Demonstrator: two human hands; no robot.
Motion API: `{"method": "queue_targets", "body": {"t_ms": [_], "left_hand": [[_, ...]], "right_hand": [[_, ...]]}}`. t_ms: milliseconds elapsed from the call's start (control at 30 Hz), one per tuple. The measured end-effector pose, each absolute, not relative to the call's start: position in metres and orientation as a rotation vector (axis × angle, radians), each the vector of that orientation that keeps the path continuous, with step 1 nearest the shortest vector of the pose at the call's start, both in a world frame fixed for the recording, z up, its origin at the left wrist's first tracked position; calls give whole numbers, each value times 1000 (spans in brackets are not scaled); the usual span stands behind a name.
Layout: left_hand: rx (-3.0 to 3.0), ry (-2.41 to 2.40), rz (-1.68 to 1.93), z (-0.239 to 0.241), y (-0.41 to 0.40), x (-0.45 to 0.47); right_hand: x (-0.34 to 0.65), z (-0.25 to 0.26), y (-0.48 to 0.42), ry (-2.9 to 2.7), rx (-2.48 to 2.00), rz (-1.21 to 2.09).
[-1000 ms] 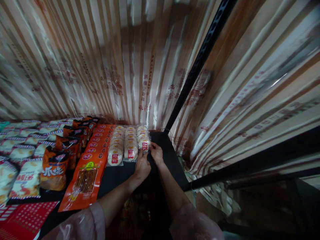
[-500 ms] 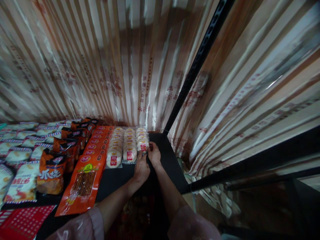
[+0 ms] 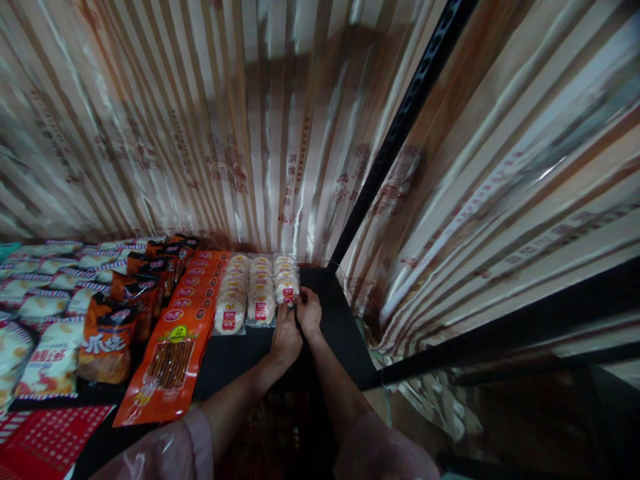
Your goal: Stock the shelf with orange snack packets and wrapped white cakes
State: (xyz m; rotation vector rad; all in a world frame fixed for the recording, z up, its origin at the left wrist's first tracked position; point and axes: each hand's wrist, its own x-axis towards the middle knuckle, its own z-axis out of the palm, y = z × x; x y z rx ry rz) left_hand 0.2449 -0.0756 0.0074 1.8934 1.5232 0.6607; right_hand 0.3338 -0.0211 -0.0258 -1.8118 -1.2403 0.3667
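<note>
My left hand (image 3: 287, 340) has its fingers closed at the lower edge of a clear-wrapped round white cake (image 3: 287, 292) with a red label. From the right, my right hand (image 3: 309, 313) pinches the side of that same packet. It lies at the front of the rightmost, shortest row of such cakes. Directly left, two more rows of wrapped cakes (image 3: 261, 308) overlap from front to back. Part of the held packet's lower edge is hidden behind my fingers.
Orange snack-stick packets (image 3: 173, 363) overlap left of the cakes on a black shelf (image 3: 340, 327). Beyond them are orange-black bags (image 3: 107, 343) and white snack bags (image 3: 53, 353). A red perforated basket (image 3: 63, 440) is at lower left. A black metal post (image 3: 390, 153) rises before striped sheeting.
Both hands stay at the front cake packet of the right row, with only a slight shift of the fingers. The whole view has moved a little.
</note>
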Motion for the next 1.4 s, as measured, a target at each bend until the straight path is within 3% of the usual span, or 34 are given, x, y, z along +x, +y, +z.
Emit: {"method": "queue_targets", "body": {"t_ms": [1067, 1400], "left_hand": [[2003, 1512, 648, 21, -132, 217], [2116, 1509, 482, 27, -163, 196]], "right_hand": [[305, -17, -104, -1286, -1738, 327], [287, -16, -138, -1285, -1685, 392]]}}
